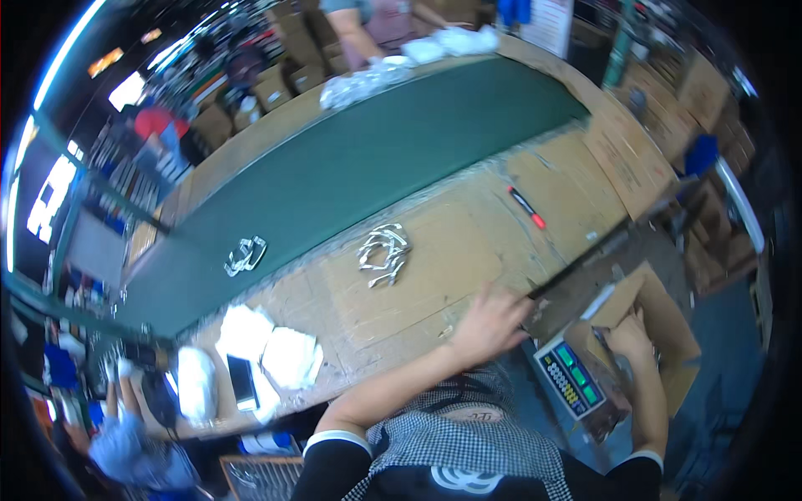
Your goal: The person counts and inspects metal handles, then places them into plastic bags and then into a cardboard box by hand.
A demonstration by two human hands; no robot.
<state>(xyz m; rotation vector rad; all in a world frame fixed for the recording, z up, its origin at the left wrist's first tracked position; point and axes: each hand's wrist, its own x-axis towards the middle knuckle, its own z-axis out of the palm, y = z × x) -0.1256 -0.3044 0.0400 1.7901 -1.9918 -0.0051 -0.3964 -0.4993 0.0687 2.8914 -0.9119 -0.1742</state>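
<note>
My left hand (493, 323) is over the near edge of the cardboard-covered table, blurred, its fingers loosely bent and apart with nothing seen in them. My right hand (631, 338) reaches down into an open cardboard box (681, 338); its fingers are curled round something greyish, mostly hidden by the hand and box. Beside that box is a digital scale (570, 380) with green displays and a keypad. On the table ahead of my left hand lies a loose cluster of shiny, thin metal pieces (386, 254).
A green conveyor belt (359, 159) runs beyond the table, carrying another shiny cluster (245, 255). A red-and-black marker (527, 208) lies at right. White packets (291, 357) and a phone (242, 382) are at left. Other people work across the belt and at lower left.
</note>
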